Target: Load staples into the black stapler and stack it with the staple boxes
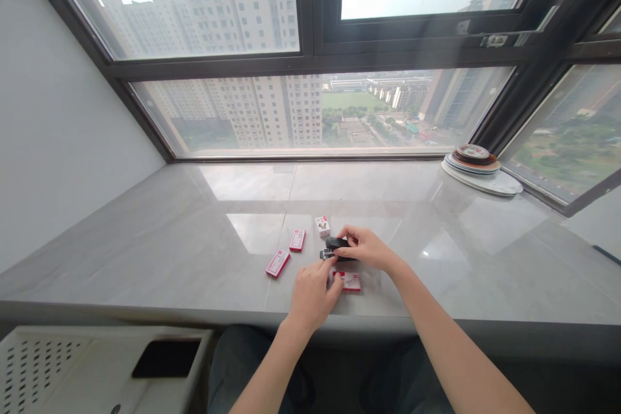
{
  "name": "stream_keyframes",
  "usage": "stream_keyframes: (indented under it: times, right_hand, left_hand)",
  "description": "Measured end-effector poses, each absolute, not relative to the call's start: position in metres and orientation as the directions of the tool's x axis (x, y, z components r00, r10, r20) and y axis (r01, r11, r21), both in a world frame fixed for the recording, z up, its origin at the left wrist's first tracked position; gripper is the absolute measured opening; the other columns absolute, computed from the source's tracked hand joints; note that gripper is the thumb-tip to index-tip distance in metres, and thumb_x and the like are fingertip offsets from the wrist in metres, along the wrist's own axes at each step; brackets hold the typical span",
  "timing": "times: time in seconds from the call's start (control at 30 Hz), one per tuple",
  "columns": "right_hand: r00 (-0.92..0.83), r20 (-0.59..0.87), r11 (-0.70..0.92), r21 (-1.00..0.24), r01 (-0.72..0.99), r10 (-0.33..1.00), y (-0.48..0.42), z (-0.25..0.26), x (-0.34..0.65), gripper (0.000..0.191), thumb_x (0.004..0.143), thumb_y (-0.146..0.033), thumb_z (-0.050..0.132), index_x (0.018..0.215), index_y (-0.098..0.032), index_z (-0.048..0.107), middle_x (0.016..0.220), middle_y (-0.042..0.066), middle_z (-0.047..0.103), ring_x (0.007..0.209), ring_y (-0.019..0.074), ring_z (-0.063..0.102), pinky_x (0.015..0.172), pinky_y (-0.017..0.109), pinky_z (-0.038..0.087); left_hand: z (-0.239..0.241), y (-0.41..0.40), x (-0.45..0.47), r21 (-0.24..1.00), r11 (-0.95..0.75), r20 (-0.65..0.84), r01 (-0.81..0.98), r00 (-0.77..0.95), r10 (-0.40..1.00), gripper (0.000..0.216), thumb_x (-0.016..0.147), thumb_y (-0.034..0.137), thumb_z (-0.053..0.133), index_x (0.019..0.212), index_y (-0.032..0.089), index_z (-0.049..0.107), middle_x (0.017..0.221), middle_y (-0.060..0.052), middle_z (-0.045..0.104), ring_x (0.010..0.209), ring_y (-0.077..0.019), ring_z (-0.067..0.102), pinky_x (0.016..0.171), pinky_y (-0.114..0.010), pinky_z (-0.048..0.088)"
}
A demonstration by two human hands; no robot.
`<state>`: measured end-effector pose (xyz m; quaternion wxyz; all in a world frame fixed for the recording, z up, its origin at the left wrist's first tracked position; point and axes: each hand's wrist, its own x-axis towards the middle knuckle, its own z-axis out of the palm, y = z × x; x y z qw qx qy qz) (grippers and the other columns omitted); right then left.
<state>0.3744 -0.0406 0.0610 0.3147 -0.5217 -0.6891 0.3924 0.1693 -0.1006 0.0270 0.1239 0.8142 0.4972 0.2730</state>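
Four small red-and-white staple boxes lie about my work on the grey stone window sill (169, 239): one flat box (277, 263) furthest left, a second flat box (297, 240) near it, an upright box (323, 226) just behind the tool, and a fourth box (350, 282) just beside my left hand (313, 291). The black stapler (336, 247) sits low over the sill at the middle, between the upright box and the fourth one. My right hand (366, 247) is wrapped over its rear and top, fingers curled down around the body. My left hand has its fingers drawn together, tips at the stapler's metal front end. Whether they pinch that end or only touch it I cannot tell from here. I judge the step in hand to be work at the stapler's front, most likely its staple channel, with the right hand as the brace. A next move calls for a firm right-hand hold and a fine fingertip grip from the left, with the fourth box close by. A stack of plates (478, 165) stands well apart by the window, at far right.
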Motion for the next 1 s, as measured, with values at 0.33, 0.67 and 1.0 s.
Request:
stream_keyframes:
  times: [0.33,0.67,1.0]
  right_hand:
    - [-0.184,0.013,0.138,-0.713,0.688,0.983,-0.04,0.056,0.365,0.031,0.077,-0.044,0.076,0.097,-0.022,0.067,0.063,-0.009,0.048,0.063,0.0121,0.048,0.061,0.023,0.029]
    - [-0.095,0.029,0.087,-0.718,0.69,0.995,-0.047,0.051,0.362,0.029,0.079,-0.046,0.074,0.097,-0.025,0.068,0.064,-0.008,0.049,0.062,0.0128,0.052,0.059,0.024,0.029]
    - [-0.05,0.026,0.054,-0.699,0.713,0.998,-0.051,0.057,0.361,0.044,0.082,-0.04,0.069,0.122,-0.026,0.073,0.065,-0.004,0.059,0.064,0.0162,0.057,0.06,0.026,0.033]
  left_hand:
    - [0.023,-0.112,0.165,0.406,-0.573,0.332,0.712,0.469,0.818,0.02,0.089,0.04,0.072,0.109,0.034,0.073,0.091,-0.005,0.066,0.093,-0.0271,0.062,0.082,-0.041,0.045]
    - [0.032,-0.075,0.074,0.352,-0.318,0.453,0.88,0.137,0.881,0.017,0.087,0.037,0.072,0.081,0.025,0.061,0.134,-0.008,0.059,0.127,-0.0355,0.05,0.103,-0.055,0.045]
    - [0.008,-0.051,0.108,0.434,-0.49,0.38,0.756,0.34,0.86,0.063,0.1,0.031,0.049,0.16,0.028,0.029,0.169,-0.008,0.028,0.159,-0.0292,0.018,0.126,-0.055,0.023]
